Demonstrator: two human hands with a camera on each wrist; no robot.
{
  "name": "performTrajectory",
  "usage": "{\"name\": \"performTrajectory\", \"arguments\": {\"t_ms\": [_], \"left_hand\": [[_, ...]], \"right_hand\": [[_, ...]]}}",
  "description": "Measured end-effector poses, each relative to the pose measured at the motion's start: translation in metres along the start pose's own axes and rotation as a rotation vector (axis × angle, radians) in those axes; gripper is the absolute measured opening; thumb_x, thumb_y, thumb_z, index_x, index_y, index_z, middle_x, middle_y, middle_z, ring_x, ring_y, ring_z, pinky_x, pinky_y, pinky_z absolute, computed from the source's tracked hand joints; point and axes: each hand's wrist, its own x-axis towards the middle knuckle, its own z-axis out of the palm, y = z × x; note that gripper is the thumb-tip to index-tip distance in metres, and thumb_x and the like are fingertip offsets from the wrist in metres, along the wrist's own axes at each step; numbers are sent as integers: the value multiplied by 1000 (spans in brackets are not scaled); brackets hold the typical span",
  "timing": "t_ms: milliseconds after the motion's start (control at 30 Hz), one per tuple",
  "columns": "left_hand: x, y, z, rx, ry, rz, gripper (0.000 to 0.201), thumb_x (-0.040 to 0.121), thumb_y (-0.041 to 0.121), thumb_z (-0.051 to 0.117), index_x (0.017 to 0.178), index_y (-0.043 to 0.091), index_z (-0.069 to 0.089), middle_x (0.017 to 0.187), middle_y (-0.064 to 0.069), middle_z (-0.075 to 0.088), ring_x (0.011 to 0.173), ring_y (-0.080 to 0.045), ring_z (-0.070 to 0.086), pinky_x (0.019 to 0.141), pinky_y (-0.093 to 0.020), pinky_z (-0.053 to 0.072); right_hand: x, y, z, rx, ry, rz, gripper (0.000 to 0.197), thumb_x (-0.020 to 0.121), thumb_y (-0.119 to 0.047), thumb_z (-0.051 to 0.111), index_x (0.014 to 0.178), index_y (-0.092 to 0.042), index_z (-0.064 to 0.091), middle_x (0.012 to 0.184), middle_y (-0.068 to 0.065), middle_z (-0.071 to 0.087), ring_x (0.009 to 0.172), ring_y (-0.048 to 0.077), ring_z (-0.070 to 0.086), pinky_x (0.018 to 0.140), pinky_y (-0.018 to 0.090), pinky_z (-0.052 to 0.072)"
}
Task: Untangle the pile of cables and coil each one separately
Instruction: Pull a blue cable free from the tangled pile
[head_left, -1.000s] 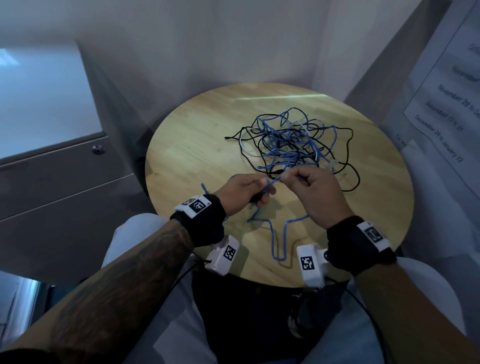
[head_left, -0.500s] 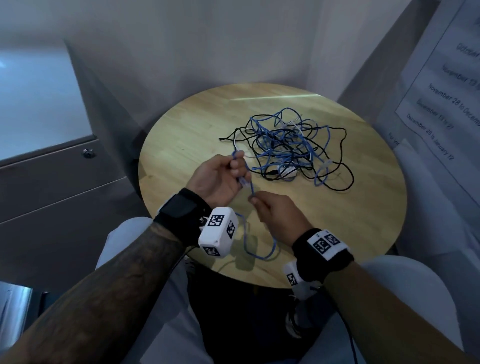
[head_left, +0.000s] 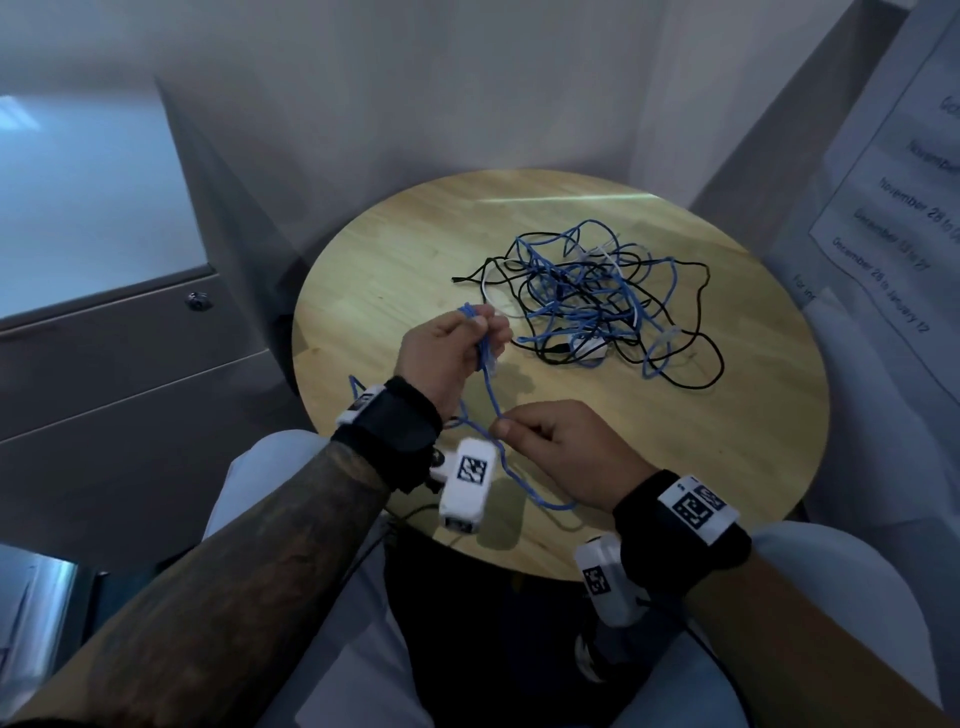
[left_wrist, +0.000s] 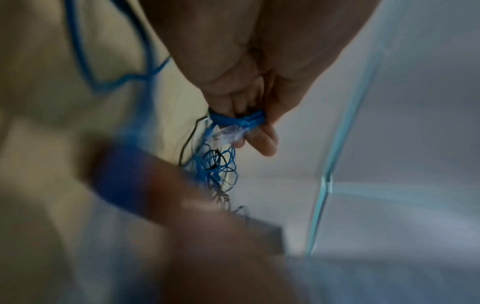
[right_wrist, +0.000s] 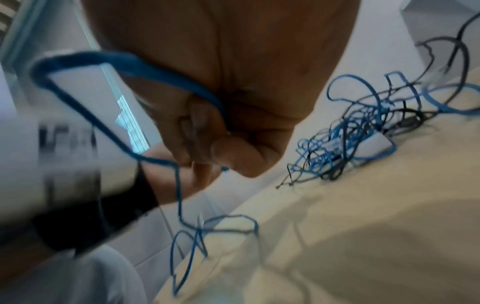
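Several turns of a blue cable (head_left: 491, 395) are gripped in the left hand (head_left: 447, 356), whose fingers are curled round the bundle; in the left wrist view the strands are seen gathered between thumb and fingers (left_wrist: 262, 142), with a clear plug (left_wrist: 228, 133) sticking out just beside them. From this hand one strand is led down and toward the near side to the right hand (head_left: 566, 449), where it is pinched between thumb and forefinger, the other fingers being curled in. Past the right hand the blue cable is carried on in a loose loop lying on the near part of the table (head_left: 363, 291), and a further bend is seen at the left, beside the left wrist band.

The rest of the cables are left in a tangled pile (head_left: 597, 296) on the far right part of the round wooden table, well apart from the right hand and near the left. Blue, black and white strands are mixed in it, and a small white block (head_left: 589, 345) is lodged at its near edge. A grey cabinet (head_left: 104, 364) is seen to the left of the table, and a printed sheet (head_left: 904, 218) is fixed on the wall at the right.
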Motion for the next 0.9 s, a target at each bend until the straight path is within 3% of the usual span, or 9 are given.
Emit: {"name": "performTrajectory", "arguments": {"t_ms": [100,167,300,400,533,633,733,800,900], "left_hand": [[-11,-9,7,564,-151,164,14,96,-4,52,94,-5,67,82,-6,69,70,-10,66,71,-21,52],[-14,-12,9,857,-269,208,15,96,1,53,95,-2,68,82,-3,68,66,-2,62,67,-19,50],[-17,-9,12,795,-363,62,23,101,8,47,98,-9,62,76,-6,64,64,-8,60,68,-24,49],[-22,-8,18,796,-433,-6,27,102,15,48,96,-6,64,75,-8,59,65,-13,56,67,-25,47],[-22,-11,17,872,-489,9,29,103,20,45,81,10,61,64,3,50,60,-14,49,65,-33,43],[-19,-7,18,667,-496,-103,35,105,22,40,76,11,57,59,3,41,51,-12,40,65,-32,45],[-20,-2,20,216,-487,-332,35,105,22,35,79,8,53,57,3,34,50,-13,30,64,-29,44],[-19,2,20,-47,-446,-407,31,102,21,32,84,8,53,61,3,35,53,-13,31,67,-28,43],[-14,7,14,-308,-355,-386,26,99,14,31,94,6,55,69,2,43,58,-12,42,80,-30,45]], "right_hand": [[-3,-8,-15,52,188,-12,29,99,-26,62,81,-5,72,66,5,63,58,13,53,57,25,43],[-4,-9,-29,194,302,44,21,97,-18,65,85,-5,75,59,-6,60,51,5,51,56,23,50],[-1,2,-47,674,331,195,22,99,-17,60,88,1,68,52,-1,43,49,16,53,65,36,60],[2,4,-53,982,257,324,27,102,-22,52,88,-3,65,51,-6,35,43,7,42,47,21,45],[6,10,-64,989,240,340,27,103,-24,49,91,-4,64,52,-9,26,38,2,22,35,16,22],[11,20,-66,697,372,270,25,101,-24,57,86,-6,67,53,-8,32,39,4,25,36,16,22],[16,29,-53,218,499,175,19,97,-23,65,86,-11,75,76,-8,68,60,-4,59,57,8,43],[21,32,-37,116,460,137,18,99,-25,62,86,-20,74,80,-16,70,73,-6,61,66,9,44],[23,30,-9,70,292,119,21,103,-28,53,88,-26,68,61,-23,61,59,-6,54,57,12,35]]}}
